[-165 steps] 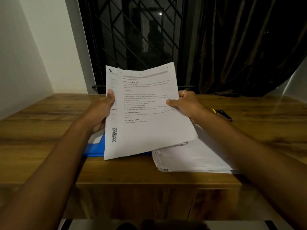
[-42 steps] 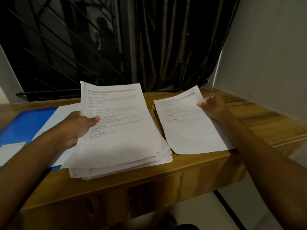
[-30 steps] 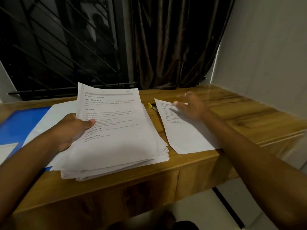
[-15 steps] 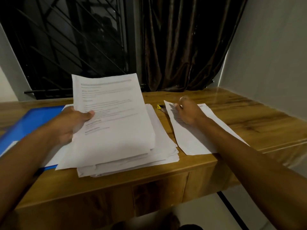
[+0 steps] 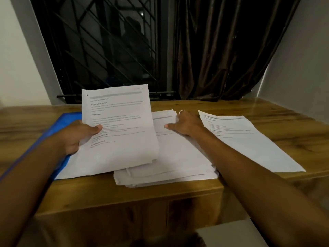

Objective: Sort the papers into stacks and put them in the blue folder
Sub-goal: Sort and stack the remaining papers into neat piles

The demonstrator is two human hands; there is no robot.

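My left hand [image 5: 78, 136] grips a thin bundle of printed sheets [image 5: 121, 132] by its left edge, thumb on top, tilted up above the table. Under it lies the main pile of papers [image 5: 170, 157]. My right hand [image 5: 186, 124] is on that pile. Its fingers are at the far right corner of the top sheet, which curls up against them, and the thumb lies flat on the sheet. A single printed sheet [image 5: 249, 139] lies alone to the right. The blue folder [image 5: 65, 120] lies open at the left, partly covered by white paper.
The wooden table [image 5: 124, 195] has its front edge close below the pile. A white wall stands just right of the table. A barred dark window [image 5: 106, 50] and a brown curtain [image 5: 222, 50] are behind it.
My right hand let go of the single sheet on the right and moved left onto the pile. My left hand raised its bundle a little. The view swung back to the left.
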